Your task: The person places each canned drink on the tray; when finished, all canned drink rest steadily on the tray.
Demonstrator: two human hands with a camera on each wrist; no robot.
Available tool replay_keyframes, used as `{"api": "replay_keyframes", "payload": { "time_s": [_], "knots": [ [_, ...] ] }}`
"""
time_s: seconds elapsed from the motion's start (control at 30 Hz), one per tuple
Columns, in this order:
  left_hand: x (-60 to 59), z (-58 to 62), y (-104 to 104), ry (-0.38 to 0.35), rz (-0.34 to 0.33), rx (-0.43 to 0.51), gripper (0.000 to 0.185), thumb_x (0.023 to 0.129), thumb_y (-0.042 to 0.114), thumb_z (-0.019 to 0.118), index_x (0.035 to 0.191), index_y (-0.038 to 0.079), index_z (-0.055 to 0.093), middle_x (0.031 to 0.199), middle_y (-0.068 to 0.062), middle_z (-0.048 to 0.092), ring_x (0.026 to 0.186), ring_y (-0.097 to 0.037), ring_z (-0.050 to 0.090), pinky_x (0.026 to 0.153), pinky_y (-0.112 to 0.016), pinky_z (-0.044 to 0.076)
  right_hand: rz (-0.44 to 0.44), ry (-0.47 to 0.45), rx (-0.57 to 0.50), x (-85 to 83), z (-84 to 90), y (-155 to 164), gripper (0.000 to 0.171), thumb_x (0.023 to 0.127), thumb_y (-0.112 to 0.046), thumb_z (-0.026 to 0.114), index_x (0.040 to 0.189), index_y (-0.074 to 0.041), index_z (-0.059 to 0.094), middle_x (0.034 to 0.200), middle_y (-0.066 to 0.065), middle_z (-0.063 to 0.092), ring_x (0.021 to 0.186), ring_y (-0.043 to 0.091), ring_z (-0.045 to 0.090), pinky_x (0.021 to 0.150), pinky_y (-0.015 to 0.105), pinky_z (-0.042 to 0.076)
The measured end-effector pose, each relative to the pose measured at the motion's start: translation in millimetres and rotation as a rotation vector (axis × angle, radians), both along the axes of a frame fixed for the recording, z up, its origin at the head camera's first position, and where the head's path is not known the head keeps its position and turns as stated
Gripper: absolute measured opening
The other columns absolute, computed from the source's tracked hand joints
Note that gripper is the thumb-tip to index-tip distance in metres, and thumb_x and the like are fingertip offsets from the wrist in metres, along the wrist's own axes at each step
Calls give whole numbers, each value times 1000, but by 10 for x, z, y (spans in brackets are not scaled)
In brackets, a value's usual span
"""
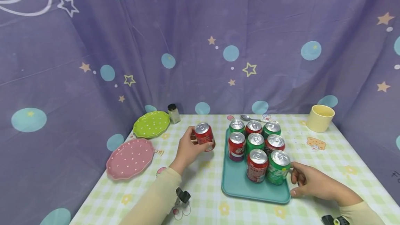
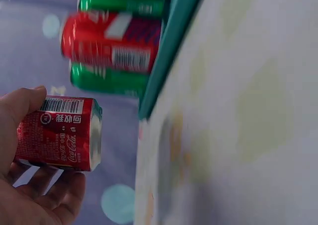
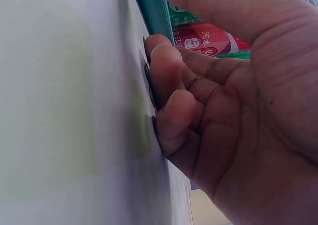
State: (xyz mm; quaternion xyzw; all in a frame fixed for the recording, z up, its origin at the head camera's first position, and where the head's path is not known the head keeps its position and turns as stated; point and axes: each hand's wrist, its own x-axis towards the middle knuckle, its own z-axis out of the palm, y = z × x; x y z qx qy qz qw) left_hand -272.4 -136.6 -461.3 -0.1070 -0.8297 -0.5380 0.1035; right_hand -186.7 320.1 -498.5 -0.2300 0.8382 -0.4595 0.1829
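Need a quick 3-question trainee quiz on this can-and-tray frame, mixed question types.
1. True or false: the left hand holds a green can.
2. How many cans stand on the teal tray?
3. The right hand rests at the tray's: A) far edge B) near right corner C) left edge

Key:
1. False; its grip is on a red can.
2. Eight.
3. B.

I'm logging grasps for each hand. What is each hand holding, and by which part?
The left hand grips a red can round its side wall. The right hand holds the teal tray at its near right edge, fingers curled against the table.
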Motion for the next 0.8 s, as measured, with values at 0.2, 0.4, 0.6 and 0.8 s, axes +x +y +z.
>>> {"api": "replay_keyframes", "payload": {
  "time_s": [0.2, 0.4, 0.6, 0.8],
  "knots": [
    [342, 8, 141, 50, -94, -39, 68, 79, 35, 95, 135, 25, 57, 122, 8, 65, 106, -15, 65, 89, -40, 59, 4, 12, 1, -4, -6, -5, 54, 84, -22, 89, 115, 2, 52, 92, 12, 59, 67, 11, 55, 54, 29, 49],
    [542, -38, 369, 29, -200, -46, 71, 76, 36, 96, 135, 27, 58, 124, 9, 63, 110, -13, 64, 91, -35, 58, 5, 16, 1, -6, -10, 2, 54, 84, -22, 90, 113, 2, 52, 92, 13, 59, 67, 10, 55, 53, 29, 48],
    [607, -98, 571, -35, -260, -71, 70, 76, 36, 97, 134, 30, 58, 123, 12, 63, 110, -12, 64, 91, -33, 58, 6, 28, -1, -8, -8, 6, 51, 84, -20, 89, 111, 2, 52, 91, 10, 59, 66, 9, 54, 53, 29, 48],
    [611, -175, 701, -76, -259, -116, 72, 76, 34, 97, 135, 26, 58, 121, 12, 62, 102, -10, 66, 87, -31, 59, 16, 15, -12, -27, -53, 28, 52, 85, -21, 89, 112, 3, 52, 91, 12, 59, 66, 9, 54, 53, 29, 47]
  ]
}}
